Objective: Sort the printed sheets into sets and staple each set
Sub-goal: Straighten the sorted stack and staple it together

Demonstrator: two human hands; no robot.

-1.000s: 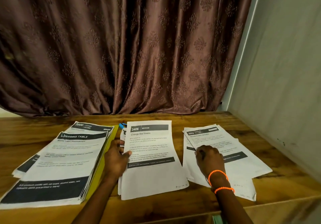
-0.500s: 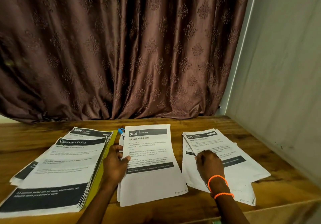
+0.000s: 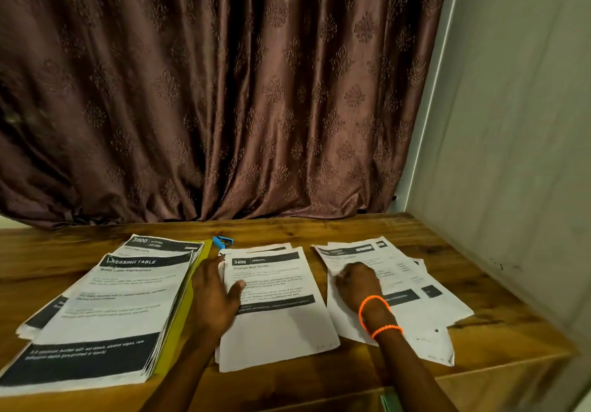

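1. Three groups of printed sheets are seen low in the frame: a thick stack [image 3: 96, 312] at lower left, a middle set [image 3: 278, 322] at centre, a fanned pile [image 3: 412, 299] at right.
2. Thin, limp, slippery paper is judged best taken by its edges.
3. The left hand [image 3: 214, 296] rests flat, fingers spread, on the middle set; the right hand [image 3: 358, 283] presses curled fingers on the fanned pile, a pinch cannot be told.
4. A blue stapler [image 3: 223, 241] is half hidden; small print is unreadable.

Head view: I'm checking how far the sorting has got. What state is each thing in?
Left stack: thick, squared, flat on the table.
Middle set: thin, sheets slightly offset.
Right sheets: loosely fanned, unaligned.
Stapler: lying behind the middle set, untouched.
Left hand: flat, thumb on the middle set.
Right hand: fingers curled, pressing on the right sheets.
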